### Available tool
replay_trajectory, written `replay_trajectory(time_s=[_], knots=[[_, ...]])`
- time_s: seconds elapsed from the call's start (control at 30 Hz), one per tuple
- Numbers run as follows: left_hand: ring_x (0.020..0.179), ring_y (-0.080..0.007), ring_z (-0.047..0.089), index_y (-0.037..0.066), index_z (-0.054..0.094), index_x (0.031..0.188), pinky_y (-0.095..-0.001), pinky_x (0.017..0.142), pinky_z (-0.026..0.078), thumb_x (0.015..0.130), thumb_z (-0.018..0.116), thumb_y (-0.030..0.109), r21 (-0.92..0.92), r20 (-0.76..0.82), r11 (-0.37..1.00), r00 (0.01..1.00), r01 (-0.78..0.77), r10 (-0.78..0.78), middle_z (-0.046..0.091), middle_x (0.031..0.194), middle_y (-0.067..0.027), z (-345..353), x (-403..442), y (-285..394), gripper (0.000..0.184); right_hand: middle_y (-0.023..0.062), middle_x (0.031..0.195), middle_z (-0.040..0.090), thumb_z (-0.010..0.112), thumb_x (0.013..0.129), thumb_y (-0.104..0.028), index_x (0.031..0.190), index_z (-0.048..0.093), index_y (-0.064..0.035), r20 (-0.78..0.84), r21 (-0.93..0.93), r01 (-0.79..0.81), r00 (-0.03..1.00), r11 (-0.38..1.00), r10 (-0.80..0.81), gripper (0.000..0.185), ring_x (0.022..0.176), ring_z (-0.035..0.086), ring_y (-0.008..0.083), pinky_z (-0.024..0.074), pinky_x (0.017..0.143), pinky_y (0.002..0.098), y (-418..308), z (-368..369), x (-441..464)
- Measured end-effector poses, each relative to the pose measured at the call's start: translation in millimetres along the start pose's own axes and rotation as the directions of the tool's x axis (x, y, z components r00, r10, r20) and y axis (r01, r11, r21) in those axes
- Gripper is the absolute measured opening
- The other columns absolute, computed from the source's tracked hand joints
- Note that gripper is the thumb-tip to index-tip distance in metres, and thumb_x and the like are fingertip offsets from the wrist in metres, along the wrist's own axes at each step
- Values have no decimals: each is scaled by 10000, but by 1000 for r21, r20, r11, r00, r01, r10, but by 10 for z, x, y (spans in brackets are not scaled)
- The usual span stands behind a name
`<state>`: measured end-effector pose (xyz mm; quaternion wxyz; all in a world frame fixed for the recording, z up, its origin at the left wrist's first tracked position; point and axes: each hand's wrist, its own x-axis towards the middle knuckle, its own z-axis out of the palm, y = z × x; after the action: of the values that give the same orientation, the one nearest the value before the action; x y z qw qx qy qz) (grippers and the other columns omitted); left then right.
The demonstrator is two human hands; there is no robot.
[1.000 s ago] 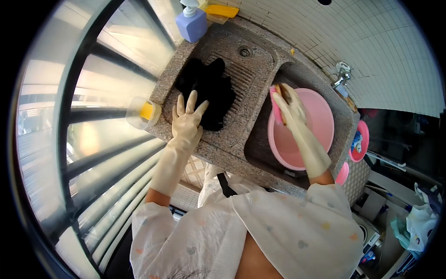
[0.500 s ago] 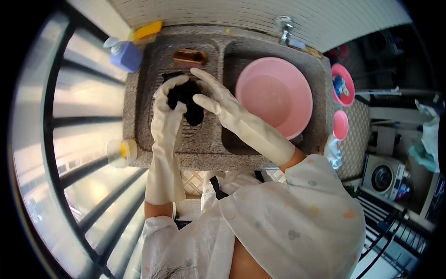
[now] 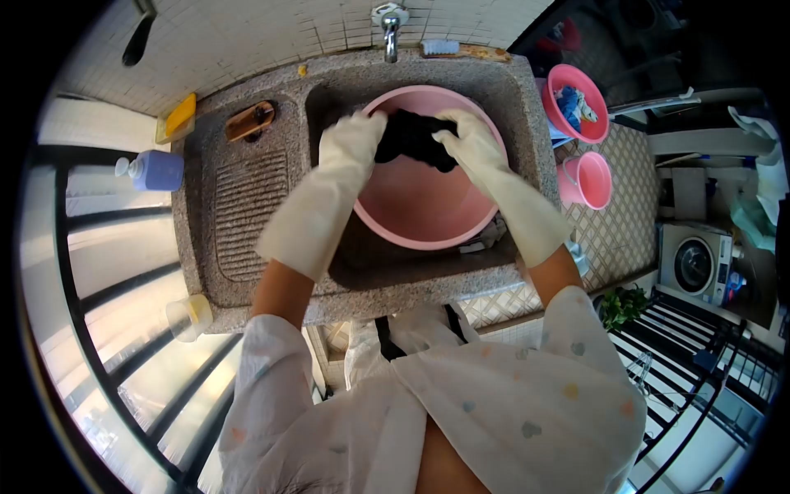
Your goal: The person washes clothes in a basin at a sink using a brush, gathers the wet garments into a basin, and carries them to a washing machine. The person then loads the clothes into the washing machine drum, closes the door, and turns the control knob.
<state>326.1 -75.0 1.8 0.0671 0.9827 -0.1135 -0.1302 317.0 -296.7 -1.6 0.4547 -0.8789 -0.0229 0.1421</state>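
Note:
A black cloth item [image 3: 415, 140], perhaps a small garment, is stretched between my two gloved hands above the pink basin [image 3: 411, 202]. My left hand [image 3: 355, 140], in a cream rubber glove, is closed on its left end, somewhat blurred. Its right end is gripped by my right hand [image 3: 469, 140], gloved the same way. The basin sits in the right-hand bowl of the stone sink [image 3: 531, 165]. To the left, the ribbed washboard surface [image 3: 251, 214] lies bare, with a wooden scrub brush [image 3: 249, 121] behind it.
A tap [image 3: 390, 37] rises behind the basin. A purple pump bottle [image 3: 156, 170] and a yellow item [image 3: 180, 115] stand at the sink's left edge. On the right are a pink tub [image 3: 605, 123] holding clothes and a pink bucket [image 3: 586, 180].
Both hands have carried the black cloth from the washboard side rightward over the pink basin. My right hand, earlier with fingers spread beside the cloth, now grips it. The view has shifted too.

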Motion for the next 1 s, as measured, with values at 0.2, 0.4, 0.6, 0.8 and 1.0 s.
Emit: replay_trajectory(time_s=[0.2, 0.4, 0.6, 0.8, 1.0], knots=[[1242, -443, 551, -8, 464, 1415, -470, 1046, 489, 863, 787, 279, -584, -190, 699, 769, 411, -611, 534, 1396, -282, 1312, -570, -114, 701, 199, 1304, 592, 750, 880, -171, 1248, 628, -81, -397, -152, -211, 908, 966, 136, 397, 1147, 636, 386, 512, 1010, 446, 1271, 420, -184], [842, -274, 653, -19, 590, 1026, -390, 789, 508, 843, 644, 98, -873, 291, 164, 760, 459, -581, 665, 907, -172, 1328, -689, 25, 224, 163, 1149, 674, 731, 888, -386, 1093, 703, -58, 132, -743, -92, 951, 663, 280, 387, 1101, 653, 363, 556, 902, 477, 1270, 650, -464], [850, -262, 658, -17, 604, 1043, -386, 815, 518, 848, 673, 142, -810, 232, 326, 778, 487, -584, 685, 933, -158, 536, -807, 319, 261, 176, 1201, 647, 721, 884, -428, 1337, 562, 0, -84, -642, -394, 889, 658, 450, 644, 1133, 640, 340, 536, 939, 496, 1286, 1300, -57], [815, -245, 639, -24, 602, 989, -380, 798, 512, 839, 698, 173, -826, 206, 300, 751, 477, -627, 677, 910, -143, 504, -900, 362, 265, 303, 1614, 292, 650, 921, -329, 1615, 241, -31, 50, -888, -117, 937, 444, 347, 859, 1485, 337, 431, 250, 1203, 584, 1667, 1259, -59], [845, -225, 632, -42, 619, 1042, -370, 806, 508, 880, 666, 100, -897, 217, 175, 749, 407, -626, 686, 938, -142, 694, -990, 282, 221, 304, 1660, 190, 375, 1072, -222, 1615, 309, -196, 194, -767, -170, 857, 618, 477, 548, 1489, 301, 499, 327, 1136, 669, 1352, 1361, -351]])
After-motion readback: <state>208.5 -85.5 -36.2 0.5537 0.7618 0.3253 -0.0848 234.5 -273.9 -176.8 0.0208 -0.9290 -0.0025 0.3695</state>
